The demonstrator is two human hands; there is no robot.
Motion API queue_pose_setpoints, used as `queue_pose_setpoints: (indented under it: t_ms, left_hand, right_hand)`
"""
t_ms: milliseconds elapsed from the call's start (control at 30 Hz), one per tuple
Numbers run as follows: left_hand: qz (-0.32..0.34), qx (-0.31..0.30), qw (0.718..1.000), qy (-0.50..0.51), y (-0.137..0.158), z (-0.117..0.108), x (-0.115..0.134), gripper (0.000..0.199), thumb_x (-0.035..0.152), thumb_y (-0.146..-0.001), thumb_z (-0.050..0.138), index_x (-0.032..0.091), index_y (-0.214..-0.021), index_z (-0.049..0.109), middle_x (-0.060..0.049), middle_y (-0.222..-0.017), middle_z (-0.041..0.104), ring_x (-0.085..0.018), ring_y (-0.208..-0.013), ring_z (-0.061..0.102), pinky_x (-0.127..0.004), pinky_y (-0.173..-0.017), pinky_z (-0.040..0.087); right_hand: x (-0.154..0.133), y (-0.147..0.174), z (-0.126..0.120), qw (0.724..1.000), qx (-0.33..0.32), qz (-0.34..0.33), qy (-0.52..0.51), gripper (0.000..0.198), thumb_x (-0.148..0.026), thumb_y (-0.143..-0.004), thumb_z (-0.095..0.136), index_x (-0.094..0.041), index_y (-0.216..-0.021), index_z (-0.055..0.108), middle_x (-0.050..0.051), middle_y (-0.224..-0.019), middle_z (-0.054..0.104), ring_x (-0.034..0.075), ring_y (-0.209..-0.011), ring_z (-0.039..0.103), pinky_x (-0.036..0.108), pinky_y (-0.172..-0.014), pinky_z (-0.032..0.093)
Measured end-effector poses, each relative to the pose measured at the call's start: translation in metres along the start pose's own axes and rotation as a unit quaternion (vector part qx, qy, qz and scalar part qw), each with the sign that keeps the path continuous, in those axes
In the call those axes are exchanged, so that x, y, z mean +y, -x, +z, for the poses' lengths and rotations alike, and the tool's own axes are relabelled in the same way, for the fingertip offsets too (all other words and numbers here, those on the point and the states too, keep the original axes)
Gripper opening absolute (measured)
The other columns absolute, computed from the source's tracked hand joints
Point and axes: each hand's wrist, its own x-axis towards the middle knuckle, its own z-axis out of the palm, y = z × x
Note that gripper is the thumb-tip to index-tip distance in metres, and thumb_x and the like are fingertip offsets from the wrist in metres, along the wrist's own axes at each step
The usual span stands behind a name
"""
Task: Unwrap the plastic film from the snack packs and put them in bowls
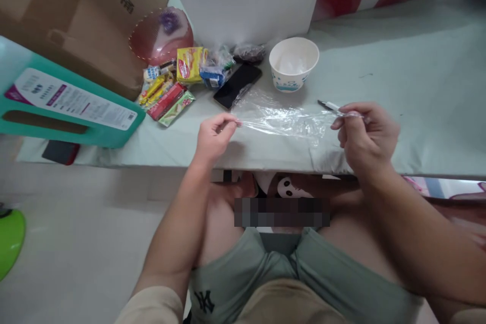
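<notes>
A crumpled sheet of thin transparent plastic film (283, 120) stretches between my two hands, low over the cloth-covered table. My left hand (214, 136) pinches its left end between thumb and fingers. At the other end, my right hand (368, 134) is closed on the film with thumb and forefinger. A slim white stick with a dark tip, like a pen (328, 106), shows just left of my right fingertips; whether it lies on the table or is held I cannot tell. Behind the film stand a white paper bowl (290, 81) and a black phone (237, 85) lying flat.
Several wrapped snacks (167, 98) lie left of the phone, before a pinkish ribbed bowl (161, 35). A teal jug (110, 124) and a cardboard box (76, 25) stand at the left. A white box (246, 0) is at the back. The table's front edge runs below my hands.
</notes>
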Motion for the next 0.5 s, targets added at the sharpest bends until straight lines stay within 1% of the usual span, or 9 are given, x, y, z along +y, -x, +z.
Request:
queue_pose_setpoints:
  t_ms: [67, 100, 167, 200, 267, 333, 367, 433, 500]
  left_hand:
    - [-0.062, -0.003, 0.996, 0.066, 0.0, -0.005, 0.0, 0.013, 0.033, -0.076, 0.071, 0.02, -0.077, 0.072, -0.004, -0.075, 0.075, -0.017, -0.071, 0.071, -0.03, -0.072, 0.059]
    - [-0.09, -0.003, 0.992, 0.093, 0.0, -0.005, 0.001, 0.015, 0.034, -0.073, 0.073, 0.02, -0.078, 0.071, -0.003, -0.071, 0.074, -0.016, -0.067, 0.071, -0.027, -0.065, 0.057]
    - [-0.133, 0.007, 0.983, 0.128, -0.003, -0.005, 0.004, 0.019, 0.035, -0.069, 0.075, 0.02, -0.079, 0.069, -0.001, -0.066, 0.072, -0.014, -0.057, 0.068, -0.022, -0.051, 0.05]
    - [-0.147, 0.017, 0.979, 0.138, -0.004, -0.004, 0.006, 0.019, 0.034, -0.068, 0.075, 0.02, -0.077, 0.067, 0.0, -0.063, 0.07, -0.013, -0.053, 0.067, -0.02, -0.046, 0.045]
    - [-0.16, 0.038, 0.974, 0.153, -0.007, -0.004, 0.011, 0.017, 0.032, -0.067, 0.074, 0.02, -0.074, 0.065, 0.001, -0.059, 0.068, -0.012, -0.048, 0.064, -0.018, -0.04, 0.037]
    - [-0.165, 0.056, 0.972, 0.156, -0.009, -0.004, 0.015, 0.015, 0.03, -0.068, 0.074, 0.02, -0.071, 0.064, 0.002, -0.056, 0.065, -0.01, -0.043, 0.059, -0.017, -0.037, 0.033]
    - [-0.166, 0.061, 0.972, 0.153, -0.01, -0.003, 0.016, 0.014, 0.03, -0.069, 0.074, 0.019, -0.07, 0.064, 0.002, -0.054, 0.064, -0.009, -0.041, 0.057, -0.017, -0.037, 0.032]
    - [-0.168, 0.067, 0.973, 0.142, -0.011, -0.002, 0.015, 0.016, 0.031, -0.072, 0.075, 0.019, -0.069, 0.064, 0.002, -0.052, 0.062, -0.007, -0.038, 0.052, -0.017, -0.037, 0.031]
    - [-0.173, 0.073, 0.972, 0.139, -0.012, 0.001, 0.01, 0.02, 0.034, -0.076, 0.075, 0.02, -0.07, 0.064, 0.003, -0.052, 0.062, -0.007, -0.037, 0.051, -0.018, -0.037, 0.03]
  right_hand:
    - [0.007, -0.005, -0.006, 0.999, -0.025, 0.022, -0.039, 0.024, -0.048, -0.089, 0.073, -0.028, -0.101, 0.071, -0.004, -0.069, 0.068, 0.007, -0.04, 0.045, 0.023, -0.038, 0.036]
    - [0.01, -0.006, -0.007, 0.996, -0.043, 0.031, -0.066, 0.03, -0.05, -0.086, 0.076, -0.029, -0.106, 0.07, -0.004, -0.074, 0.071, 0.008, -0.045, 0.052, 0.023, -0.043, 0.043]
    - [0.016, -0.006, -0.009, 0.989, -0.095, 0.047, -0.098, 0.043, -0.054, -0.079, 0.08, -0.029, -0.113, 0.068, -0.001, -0.087, 0.075, 0.013, -0.061, 0.066, 0.027, -0.057, 0.055]
    - [0.017, -0.004, -0.008, 0.987, -0.124, 0.055, -0.088, 0.045, -0.054, -0.077, 0.081, -0.027, -0.111, 0.069, 0.001, -0.093, 0.076, 0.015, -0.072, 0.071, 0.03, -0.065, 0.058]
    - [0.017, 0.001, -0.007, 0.984, -0.162, 0.07, -0.02, 0.033, -0.049, -0.079, 0.081, -0.024, -0.1, 0.072, 0.004, -0.099, 0.076, 0.018, -0.087, 0.073, 0.032, -0.076, 0.06]
    - [0.016, 0.006, -0.006, 0.984, -0.148, 0.081, 0.049, 0.022, -0.044, -0.085, 0.076, -0.022, -0.087, 0.073, 0.004, -0.095, 0.076, 0.018, -0.091, 0.073, 0.033, -0.083, 0.059]
    - [0.016, 0.007, -0.005, 0.986, -0.126, 0.086, 0.06, 0.022, -0.044, -0.089, 0.073, -0.022, -0.084, 0.073, 0.004, -0.091, 0.076, 0.017, -0.09, 0.073, 0.034, -0.085, 0.059]
    - [0.018, 0.009, -0.003, 0.992, -0.082, 0.092, 0.013, 0.024, -0.047, -0.092, 0.068, -0.024, -0.088, 0.072, 0.002, -0.085, 0.075, 0.017, -0.085, 0.073, 0.037, -0.086, 0.059]
    - [0.021, 0.009, 0.0, 0.99, -0.068, 0.097, -0.081, 0.029, -0.053, -0.091, 0.067, -0.025, -0.099, 0.07, 0.001, -0.083, 0.075, 0.018, -0.084, 0.074, 0.039, -0.086, 0.06]
